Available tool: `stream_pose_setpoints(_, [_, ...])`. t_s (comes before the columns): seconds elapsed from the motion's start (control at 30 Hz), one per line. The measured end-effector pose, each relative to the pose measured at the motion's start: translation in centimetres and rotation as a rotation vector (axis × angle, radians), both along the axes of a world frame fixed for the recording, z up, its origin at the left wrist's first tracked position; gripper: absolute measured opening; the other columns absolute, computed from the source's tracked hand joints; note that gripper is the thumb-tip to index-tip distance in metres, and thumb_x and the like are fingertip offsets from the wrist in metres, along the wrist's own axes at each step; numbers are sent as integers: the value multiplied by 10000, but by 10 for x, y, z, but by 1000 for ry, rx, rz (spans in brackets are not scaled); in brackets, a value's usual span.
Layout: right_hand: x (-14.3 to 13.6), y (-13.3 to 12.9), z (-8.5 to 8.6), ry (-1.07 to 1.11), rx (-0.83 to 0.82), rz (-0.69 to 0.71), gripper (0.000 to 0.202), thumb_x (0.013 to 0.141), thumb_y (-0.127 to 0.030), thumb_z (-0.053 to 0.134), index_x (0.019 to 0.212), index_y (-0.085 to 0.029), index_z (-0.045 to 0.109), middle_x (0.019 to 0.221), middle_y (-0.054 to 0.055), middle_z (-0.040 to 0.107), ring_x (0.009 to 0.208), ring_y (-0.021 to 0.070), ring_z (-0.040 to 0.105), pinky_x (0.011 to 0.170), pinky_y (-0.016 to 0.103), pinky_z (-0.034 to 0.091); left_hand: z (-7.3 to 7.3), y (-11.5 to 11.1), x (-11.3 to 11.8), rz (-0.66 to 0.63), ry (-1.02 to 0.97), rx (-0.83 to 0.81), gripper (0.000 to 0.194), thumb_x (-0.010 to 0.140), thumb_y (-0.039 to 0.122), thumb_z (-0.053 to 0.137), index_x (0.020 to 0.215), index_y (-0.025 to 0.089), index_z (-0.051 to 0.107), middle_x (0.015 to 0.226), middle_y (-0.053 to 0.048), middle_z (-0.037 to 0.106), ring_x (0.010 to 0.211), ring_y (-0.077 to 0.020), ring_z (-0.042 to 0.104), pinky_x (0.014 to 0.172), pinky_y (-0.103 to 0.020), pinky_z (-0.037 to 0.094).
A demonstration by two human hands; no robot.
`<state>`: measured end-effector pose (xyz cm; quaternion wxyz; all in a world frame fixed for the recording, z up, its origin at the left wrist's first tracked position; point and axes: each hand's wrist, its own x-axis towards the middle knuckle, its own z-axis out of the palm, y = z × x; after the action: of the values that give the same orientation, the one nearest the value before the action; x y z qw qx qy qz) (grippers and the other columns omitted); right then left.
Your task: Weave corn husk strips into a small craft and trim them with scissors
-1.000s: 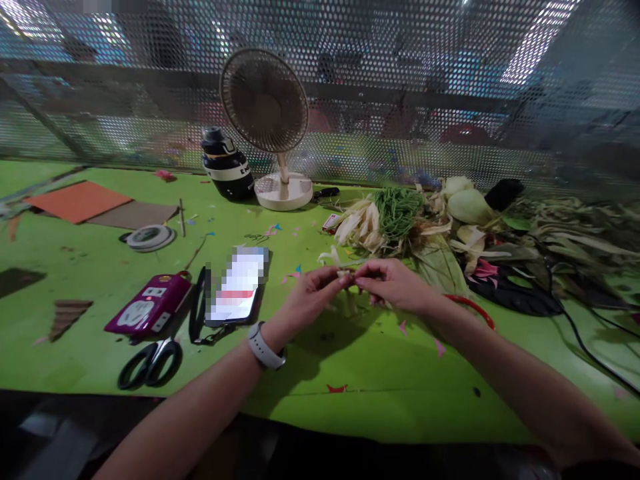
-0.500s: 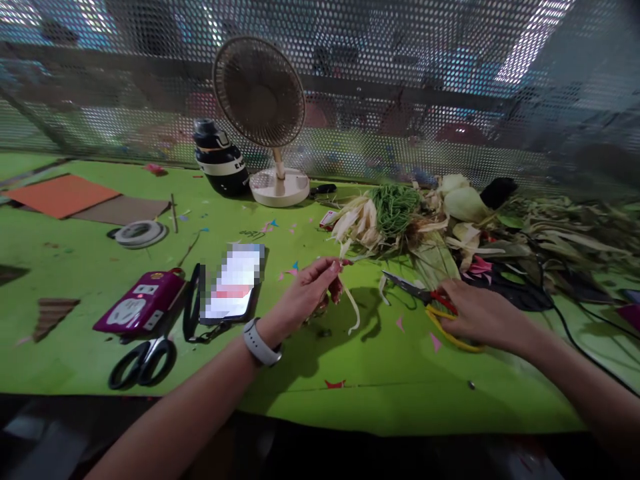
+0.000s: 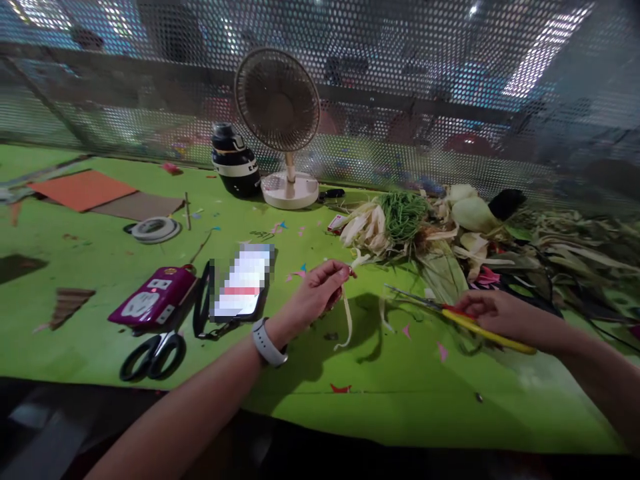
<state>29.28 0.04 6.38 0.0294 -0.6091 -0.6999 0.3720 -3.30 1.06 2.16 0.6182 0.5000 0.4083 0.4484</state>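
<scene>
My left hand [image 3: 323, 290], with a pale watch band at the wrist, pinches a pale narrow strip of dried husk [image 3: 348, 319]. The strip's short end sticks up past the fingertips and its longer tail curls down over the table. In my right hand [image 3: 493, 312] are long-nose pliers [image 3: 417, 299] with red and yellow handles, their jaws pointing left towards my left hand and apart from the strip. Beneath the pliers' tip lies another short pale strip [image 3: 385, 315]. Behind both hands sits a pile of dried corn husks [image 3: 367, 227] with a green stringy bundle [image 3: 404, 217].
To the left are a phone [image 3: 243, 287], a purple device [image 3: 153, 297], black-handled scissors [image 3: 154, 355] and a tape roll [image 3: 155, 229]. Farther back stand a fan [image 3: 290, 190] and a black bottle [image 3: 235, 163], before a perforated metal screen [image 3: 375, 120]. Pink paper scraps [image 3: 442, 351] dot the green table.
The pliers have turned more level, with their handles swung out to the right and jaws looking closer together. The tail of the husk strip has swung left. The whole view has shifted slightly.
</scene>
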Motion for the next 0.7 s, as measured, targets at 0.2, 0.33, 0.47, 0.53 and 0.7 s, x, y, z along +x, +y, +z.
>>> stream_pose_setpoints(0.2, [-43,-4,5,353,-142,23,478,692,-537,666,966,-192,479,760,0,505,633,124,504,581,266,480,7,-1,0,156,-101,5,224,825,394,586,819,170,580,548,70,451,412,-28,371,377,-146,271])
stream_pose_setpoints(0.33, [-73,0,2,317,-120,167,493,717,-544,668,986,-196,443,821,11,520,729,143,521,687,300,492,7,1,-3,242,-159,34,232,807,400,613,817,169,590,569,66,460,421,-28,375,374,-143,285])
stream_pose_setpoints(0.47, [-89,2,1,370,-118,196,513,745,-562,637,1029,-198,414,858,16,520,747,138,508,719,310,496,6,1,-3,255,-154,35,244,792,412,631,804,171,589,557,68,452,418,-31,373,374,-143,289])
stream_pose_setpoints(0.53, [-91,1,0,372,-117,190,495,761,-559,626,1023,-201,406,833,4,507,712,124,490,673,286,490,7,0,-3,262,-142,32,234,800,403,625,810,172,588,553,69,445,420,-31,377,375,-142,286])
stream_pose_setpoints(0.7, [-89,-2,1,382,-138,181,500,761,-576,622,1010,-201,402,797,-10,474,669,110,472,547,232,433,6,-1,-2,274,-132,51,210,825,386,600,835,177,590,555,70,434,420,-30,377,376,-142,278])
